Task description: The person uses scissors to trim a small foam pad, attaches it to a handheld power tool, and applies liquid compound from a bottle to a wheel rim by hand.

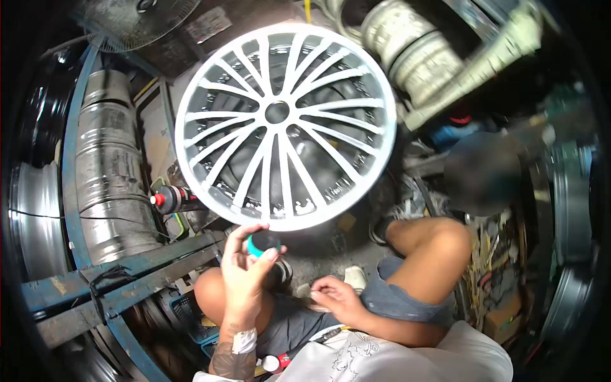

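Observation:
A large white multi-spoke wheel rim (275, 153) faces up in front of me. Just under its near edge, my left hand (247, 264) is closed around a small round piece (263, 243), black on top with a teal side; its exact kind does not show. Above my lap, my right hand (340, 300) has its fingers bent and drawn together near the thumb. Something pale shows by those fingertips, and I cannot tell whether it is held. A white wrap (244, 341) circles my left wrist.
Stacked metal rims (114, 165) fill a blue frame (137, 261) on the left. A black-and-red bottle (168, 199) lies beside the wheel. Pale rims (414, 48) sit at the upper right, a fan (137, 22) at the upper left. Cluttered tools (493, 274) line the right.

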{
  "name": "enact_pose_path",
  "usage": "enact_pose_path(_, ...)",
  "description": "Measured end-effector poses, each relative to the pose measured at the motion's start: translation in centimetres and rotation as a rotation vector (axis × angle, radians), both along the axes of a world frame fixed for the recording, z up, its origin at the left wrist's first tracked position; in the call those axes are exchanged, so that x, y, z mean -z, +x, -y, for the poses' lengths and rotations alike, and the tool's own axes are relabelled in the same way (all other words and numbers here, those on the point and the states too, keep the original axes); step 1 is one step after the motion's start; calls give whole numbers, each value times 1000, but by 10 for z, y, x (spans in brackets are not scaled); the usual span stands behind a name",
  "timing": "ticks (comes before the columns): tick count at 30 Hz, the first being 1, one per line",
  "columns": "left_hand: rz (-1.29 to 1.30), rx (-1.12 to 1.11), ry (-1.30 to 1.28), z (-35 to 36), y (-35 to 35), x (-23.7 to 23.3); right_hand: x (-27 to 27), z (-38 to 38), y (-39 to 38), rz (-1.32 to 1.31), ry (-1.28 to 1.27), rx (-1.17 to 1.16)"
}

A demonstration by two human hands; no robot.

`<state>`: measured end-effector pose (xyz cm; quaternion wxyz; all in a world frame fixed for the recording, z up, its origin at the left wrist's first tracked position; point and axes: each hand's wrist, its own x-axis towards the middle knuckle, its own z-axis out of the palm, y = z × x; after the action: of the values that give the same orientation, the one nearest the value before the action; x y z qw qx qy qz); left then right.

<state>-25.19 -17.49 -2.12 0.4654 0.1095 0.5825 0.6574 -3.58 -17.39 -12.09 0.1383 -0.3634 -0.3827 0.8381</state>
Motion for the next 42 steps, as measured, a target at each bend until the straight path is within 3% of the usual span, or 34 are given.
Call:
enact_pose_path(3, 67, 42, -15, -34, -21, -2, -21, -49, -6, 10, 163, 95)
enact_pose_path(5, 147, 37, 187, -52, -30, -16, -54, -114, -25, -162, 241, 154)
enact_pose_path(7, 192, 11, 247, -57, -28, -30, -70, -157, -36, -201, 448, 8)
enact_pose_path(9, 249, -9, 363, -58, -29, -22, -70, -185, -56, -460, 601, 66)
enact_pose_path(11, 209, -144, 358, -66, -29, -20, -108, -203, -81, -431, 673, 11)
enact_pose_path(13, 238, -108, 389, -76, -31, -22, -138, -216, -109, -296, 750, -50)
enact_pose_path(15, 285, -75, 477, -91, -30, -24, -151, -237, -129, -399, 607, -236)
enact_pose_path(17, 273, -103, 491, -104, -31, -16, -152, -247, -137, -402, 526, -257)
enact_pose_path(22, 234, -47, 485, -118, -29, 9, -112, -269, -130, -304, 622, -176)
enact_pose_path(29, 277, -24, 565, -153, -36, 19, -100, -279, -143, -251, 388, -64)
enact_pose_path(42, 293, -56, 517, -156, -54, 29, -89, -273, -164, -226, 549, -47)
